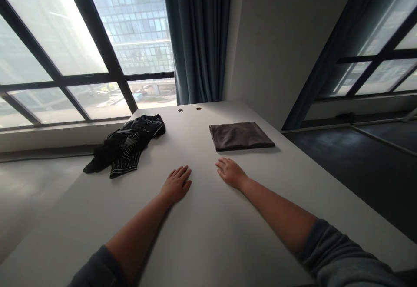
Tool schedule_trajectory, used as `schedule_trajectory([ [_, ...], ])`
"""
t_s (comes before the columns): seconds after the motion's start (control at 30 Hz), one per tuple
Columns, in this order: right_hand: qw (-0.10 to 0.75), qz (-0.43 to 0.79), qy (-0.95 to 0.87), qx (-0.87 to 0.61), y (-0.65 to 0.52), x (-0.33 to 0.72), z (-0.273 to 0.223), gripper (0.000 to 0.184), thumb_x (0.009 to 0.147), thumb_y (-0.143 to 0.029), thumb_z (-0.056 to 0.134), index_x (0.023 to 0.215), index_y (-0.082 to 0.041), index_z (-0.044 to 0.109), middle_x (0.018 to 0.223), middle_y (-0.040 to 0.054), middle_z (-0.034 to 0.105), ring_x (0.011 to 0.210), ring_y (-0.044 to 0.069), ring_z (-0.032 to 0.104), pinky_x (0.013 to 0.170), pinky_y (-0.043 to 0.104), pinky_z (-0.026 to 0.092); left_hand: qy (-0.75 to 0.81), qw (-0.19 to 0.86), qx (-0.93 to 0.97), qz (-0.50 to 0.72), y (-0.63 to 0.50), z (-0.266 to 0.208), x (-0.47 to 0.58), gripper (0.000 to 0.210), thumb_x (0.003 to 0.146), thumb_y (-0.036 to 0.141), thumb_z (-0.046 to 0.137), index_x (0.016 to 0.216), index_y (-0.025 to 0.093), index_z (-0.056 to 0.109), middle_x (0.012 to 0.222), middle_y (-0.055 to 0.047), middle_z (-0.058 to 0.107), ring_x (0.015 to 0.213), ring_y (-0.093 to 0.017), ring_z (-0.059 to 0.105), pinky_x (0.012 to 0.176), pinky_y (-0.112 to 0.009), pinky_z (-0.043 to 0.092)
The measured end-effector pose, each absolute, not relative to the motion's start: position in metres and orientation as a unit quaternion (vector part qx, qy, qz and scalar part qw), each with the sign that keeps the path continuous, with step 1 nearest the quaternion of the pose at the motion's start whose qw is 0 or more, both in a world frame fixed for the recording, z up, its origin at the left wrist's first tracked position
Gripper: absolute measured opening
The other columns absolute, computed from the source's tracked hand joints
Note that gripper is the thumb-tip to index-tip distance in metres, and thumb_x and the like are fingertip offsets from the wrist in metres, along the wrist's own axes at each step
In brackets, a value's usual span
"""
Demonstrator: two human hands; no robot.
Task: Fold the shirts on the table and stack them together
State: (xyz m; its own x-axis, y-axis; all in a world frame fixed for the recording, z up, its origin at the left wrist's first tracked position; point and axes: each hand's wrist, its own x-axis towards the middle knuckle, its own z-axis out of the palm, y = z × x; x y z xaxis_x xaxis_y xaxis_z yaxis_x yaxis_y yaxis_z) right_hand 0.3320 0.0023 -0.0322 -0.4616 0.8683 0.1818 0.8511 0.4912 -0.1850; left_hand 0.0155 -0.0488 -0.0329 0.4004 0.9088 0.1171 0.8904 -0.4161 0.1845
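Observation:
My left hand [177, 185] lies palm down on the white table [208, 235], its fingers stretched forward and holding nothing. To its right, my right hand [231, 173] also rests on the tabletop, fingers extended and empty. Just beyond the right hand sits a flat, neatly folded dark brown cloth [241, 136], apart from the fingertips. A crumpled black garment [130, 141] with white stripes or trim is heaped further off to the left, beyond the left hand and not touching it.
Two small round holes [198, 108] show near the table's far edge. Behind the table hangs a blue curtain [198, 39] beside a pale pillar [280, 39]. Large windows [140, 22] stand at the left and right. Dark floor [352, 169] lies past the right edge.

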Motion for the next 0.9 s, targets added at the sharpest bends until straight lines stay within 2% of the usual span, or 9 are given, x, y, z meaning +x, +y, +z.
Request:
schedule_trajectory([
  [0.13,0.087,0.06,-0.817,-0.566,-0.044,0.281,-0.035,0.054,0.107,-0.035,0.045,0.159,-0.022,0.052,0.17,0.0162,0.04,0.158,0.034,0.032,0.13,0.057,0.018,0.534,0.054,0.836,0.12,-0.064,-0.039,-0.007,0.057,0.106,0.043,0.047,0.159,0.024,0.052,0.169,-0.009,0.045,0.157,-0.03,0.04,0.131,-0.053,0.03],
  [0.23,0.068,0.074,-0.817,-0.568,-0.065,0.26,-0.032,0.057,0.107,-0.038,0.044,0.163,-0.024,0.048,0.174,0.0155,0.034,0.162,0.036,0.026,0.13,0.061,0.014,0.531,0.066,0.836,0.126,-0.068,-0.04,-0.018,0.057,0.104,0.044,0.049,0.158,0.024,0.054,0.168,-0.009,0.046,0.156,-0.029,0.041,0.131,-0.052,0.031],
  [0.47,0.07,0.086,-0.823,-0.557,-0.055,0.264,-0.024,0.057,0.107,-0.041,0.045,0.161,-0.025,0.05,0.172,0.0123,0.038,0.16,0.029,0.031,0.131,0.055,0.016,0.536,0.076,0.83,0.133,-0.056,-0.037,-0.038,0.055,0.103,0.045,0.051,0.154,0.026,0.057,0.165,-0.008,0.05,0.152,-0.031,0.046,0.127,-0.052,0.036],
  [0.7,0.087,0.081,-0.815,-0.567,-0.044,0.27,-0.028,0.056,0.106,-0.039,0.046,0.16,-0.023,0.051,0.171,0.0132,0.04,0.159,0.029,0.033,0.13,0.056,0.017,0.7,-0.004,0.687,0.195,-0.03,-0.034,-0.097,0.044,0.098,0.034,0.056,0.138,0.02,0.068,0.158,-0.015,0.053,0.146,-0.032,0.05,0.125,-0.047,0.038],
  [0.9,0.09,0.082,-0.817,-0.563,-0.043,0.271,-0.028,0.056,0.106,-0.039,0.048,0.159,-0.024,0.053,0.17,0.013,0.041,0.158,0.029,0.035,0.13,0.055,0.018,0.798,-0.083,0.537,0.259,-0.017,-0.025,-0.135,0.054,0.098,0.035,0.053,0.148,0.015,0.059,0.163,-0.02,0.045,0.153,-0.037,0.039,0.123,-0.054,0.037],
])
